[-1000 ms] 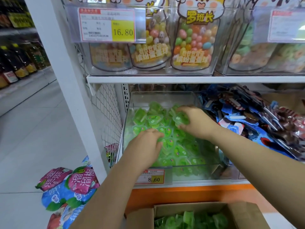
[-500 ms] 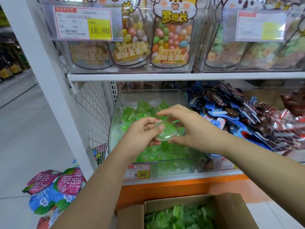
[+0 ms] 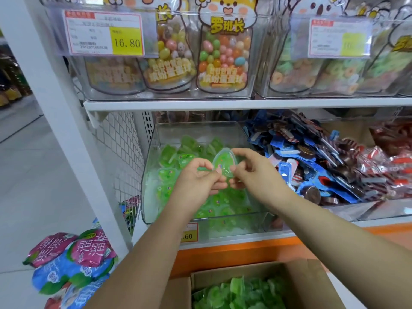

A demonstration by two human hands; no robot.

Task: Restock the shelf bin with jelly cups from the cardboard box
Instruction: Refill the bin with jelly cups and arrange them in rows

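Centrally: one green jelly cup point(image 3: 224, 162), clear-rimmed, its flat lid facing the camera, held in the air over the shelf bin point(image 3: 149, 175).

Left hand point(image 3: 196, 179): fingers curled, pinching the cup's lower left edge.

Right hand point(image 3: 252, 172): fingers curled, pinching the cup's right edge, one fingertip on the top rim.

Shelf bin: clear plastic, on the lower shelf, left end. It holds a heap of green jelly cups point(image 3: 169, 157) lying below and behind both hands. A price tag point(image 3: 189, 235) on its front is partly hidden by the left forearm.

Cardboard box point(image 3: 312, 284): open, at the bottom edge of the view below the shelf, with more green cups point(image 3: 240, 293) inside.

Just right of the bin: a pile of blue packets point(image 3: 312, 157), then red packets point(image 3: 390, 166) further right.

Upper shelf point(image 3: 223, 105): clear bins of jar-shaped candy bags point(image 3: 223, 54) filled with coloured balls. A price label point(image 3: 104, 33) on the left bin reads 16.80.

Left of the bin: wire mesh panel point(image 3: 120, 157) and a white post point(image 3: 55, 108).

Below the lower shelf: orange base strip point(image 3: 245, 250).

Floor, lower left: pink and blue snack bags point(image 3: 73, 264), stacked beside the post.
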